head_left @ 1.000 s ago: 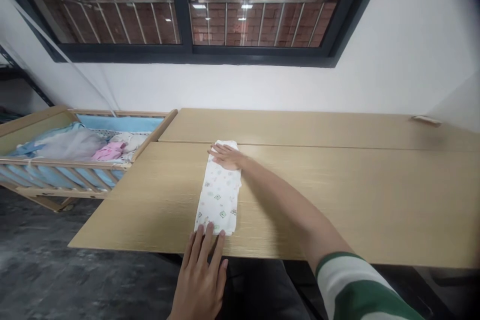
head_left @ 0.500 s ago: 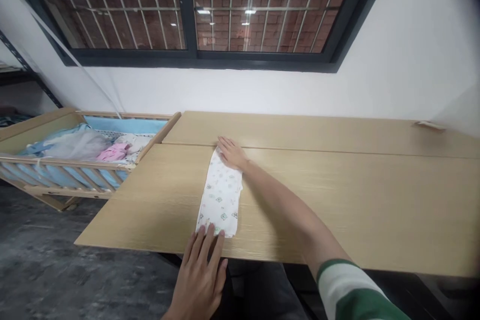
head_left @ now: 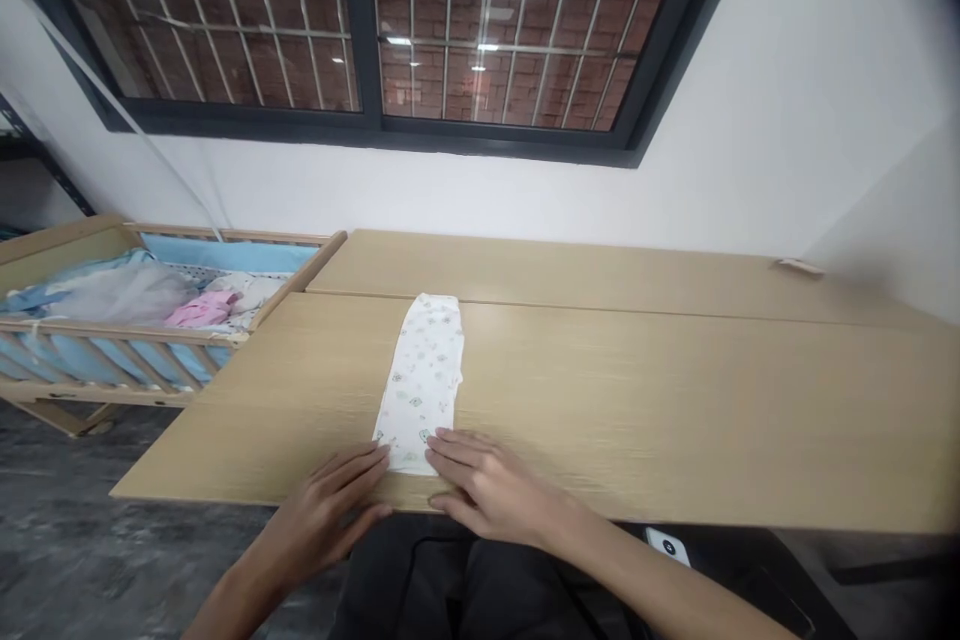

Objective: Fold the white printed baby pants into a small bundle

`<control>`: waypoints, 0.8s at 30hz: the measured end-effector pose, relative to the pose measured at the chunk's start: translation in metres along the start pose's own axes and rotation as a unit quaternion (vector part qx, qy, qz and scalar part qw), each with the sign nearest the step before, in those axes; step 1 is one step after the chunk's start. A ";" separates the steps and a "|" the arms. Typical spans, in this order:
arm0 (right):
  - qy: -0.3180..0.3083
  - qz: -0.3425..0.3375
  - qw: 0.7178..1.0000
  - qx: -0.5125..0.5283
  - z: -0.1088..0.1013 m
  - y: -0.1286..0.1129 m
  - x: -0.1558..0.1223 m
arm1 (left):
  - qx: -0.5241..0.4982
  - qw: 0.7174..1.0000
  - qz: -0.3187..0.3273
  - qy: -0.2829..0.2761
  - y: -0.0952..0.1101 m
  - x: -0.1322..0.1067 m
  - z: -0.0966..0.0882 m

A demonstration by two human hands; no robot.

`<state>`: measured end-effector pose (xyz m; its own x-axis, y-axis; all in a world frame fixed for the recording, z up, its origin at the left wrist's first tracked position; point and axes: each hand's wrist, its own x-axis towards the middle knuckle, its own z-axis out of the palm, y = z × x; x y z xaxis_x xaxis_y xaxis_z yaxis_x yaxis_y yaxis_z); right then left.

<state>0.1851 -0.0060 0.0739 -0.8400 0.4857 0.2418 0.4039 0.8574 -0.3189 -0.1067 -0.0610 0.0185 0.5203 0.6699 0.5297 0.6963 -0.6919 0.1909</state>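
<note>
A folded white cloth [head_left: 424, 370] with a small printed pattern lies as a long narrow strip on the wooden table [head_left: 637, 400], its short end near the front edge. My left hand [head_left: 330, 505] rests at the cloth's near left corner, fingertips touching it and the thumb apart below. On the opposite side, the fingers of my right hand [head_left: 491, 485] lie stretched over the near right corner. Neither hand is closed around the cloth. Whether it is a garment cannot be made out.
At the left stands a wooden crib [head_left: 247, 320] with blue lining, holding a pink cloth [head_left: 201, 308] and white netting [head_left: 124, 290]. A barred window [head_left: 360, 135] is above the table. A phone-like white object [head_left: 667, 545] lies below the front edge.
My right hand has come back from the cloth's far end to its near right corner. My left hand has shifted to the near left corner. The view has turned slightly.
</note>
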 end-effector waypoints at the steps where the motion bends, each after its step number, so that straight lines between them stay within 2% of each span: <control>1: 0.006 0.003 1.000 -0.005 0.002 -0.002 -0.006 | 0.003 1.000 0.009 -0.002 0.000 -0.002 0.002; 6: 0.056 -0.002 0.998 -0.033 0.019 -0.010 -0.027 | 0.003 0.998 0.058 -0.018 0.008 -0.007 0.000; 9: 0.095 -0.007 0.995 -0.034 0.021 -0.019 -0.035 | -0.033 0.996 0.082 -0.031 0.019 -0.005 -0.006; 12: 0.069 0.023 0.997 0.011 0.004 -0.032 -0.040 | -0.099 0.992 0.078 -0.027 0.031 -0.002 -0.015; 15: 0.018 0.090 0.992 0.092 -0.030 -0.042 -0.036 | -0.144 0.989 0.039 -0.021 0.038 0.010 -0.029; 17: 0.017 0.136 0.980 0.143 -0.056 -0.041 -0.026 | -0.149 0.989 0.008 -0.010 0.034 0.029 -0.041; 19: 0.046 0.163 0.969 0.178 -0.080 -0.031 -0.009 | -0.138 0.990 -0.027 0.023 0.024 0.060 -0.054; 21: 0.092 0.167 0.963 0.188 -0.096 -0.011 0.013 | -0.107 0.990 -0.059 0.070 0.007 0.097 -0.063; 24: 0.158 0.156 0.961 0.166 -0.102 0.035 0.052 | -0.081 0.986 -0.124 0.077 -0.025 0.154 -0.064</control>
<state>0.1927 0.0661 0.1688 -0.5234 0.7825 0.3373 0.4358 0.5860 -0.6832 -0.0754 0.0419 0.1488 0.2538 0.7841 0.5663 0.6989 -0.5535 0.4530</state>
